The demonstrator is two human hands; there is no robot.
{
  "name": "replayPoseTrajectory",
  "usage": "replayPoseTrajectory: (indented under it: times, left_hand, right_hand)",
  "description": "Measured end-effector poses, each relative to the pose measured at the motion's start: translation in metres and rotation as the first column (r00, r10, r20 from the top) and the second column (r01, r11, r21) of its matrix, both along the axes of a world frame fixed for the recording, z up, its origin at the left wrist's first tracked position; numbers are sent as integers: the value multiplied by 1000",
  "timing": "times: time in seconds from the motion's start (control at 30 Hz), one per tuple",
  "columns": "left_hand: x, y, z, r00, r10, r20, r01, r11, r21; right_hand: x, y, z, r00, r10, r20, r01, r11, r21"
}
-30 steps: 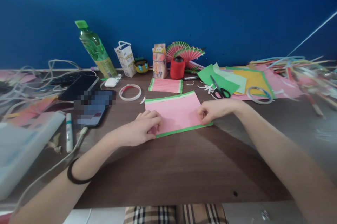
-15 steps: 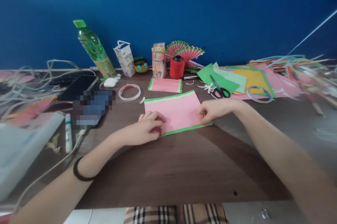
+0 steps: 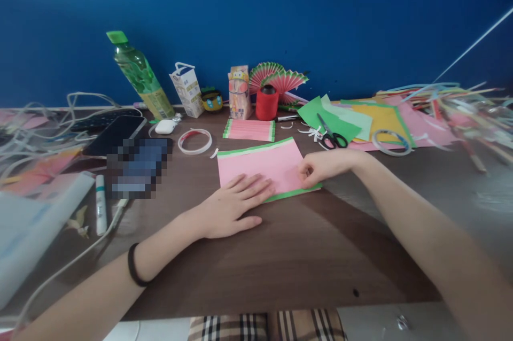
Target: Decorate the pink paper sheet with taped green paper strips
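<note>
On the dark tabletop [image 3: 288, 255], a pink sheet [image 3: 256, 164] with green borders lies between the two hands. The left hand [image 3: 232, 207] is open, palm down, with its fingers extended over the sheet's near left portion and the thumb beside it on the tabletop. The right hand [image 3: 324, 167] is curled at the near right corner; whether its fingertips are closed on the paper cannot be determined. A pleated pink piece [image 3: 249, 130] lies beyond the sheet, with scissors [image 3: 333, 140] to the right and a tape roll [image 3: 192, 152] to the left.

Caution: sideways drag from the left palm could skew or wrinkle the sheet. Uneven pressure between the hands could buckle its middle, and a loose right-hand hold could let the corner slip.
</note>
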State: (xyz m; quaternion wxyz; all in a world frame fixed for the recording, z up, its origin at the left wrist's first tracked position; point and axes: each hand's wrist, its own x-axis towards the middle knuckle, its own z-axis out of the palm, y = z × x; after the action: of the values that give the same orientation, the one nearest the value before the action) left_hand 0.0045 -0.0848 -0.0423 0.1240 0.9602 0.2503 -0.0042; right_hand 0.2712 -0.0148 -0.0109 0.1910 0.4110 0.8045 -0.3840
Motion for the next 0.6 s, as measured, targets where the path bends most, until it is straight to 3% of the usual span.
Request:
replayPoseTrajectory:
  times: [0.6]
  left_hand:
    - [1, -1, -1, 999, -15, -49, 17, 999, 43]
  right_hand:
    - [-1, 1, 0, 1000, 15, 21, -15, 999, 28]
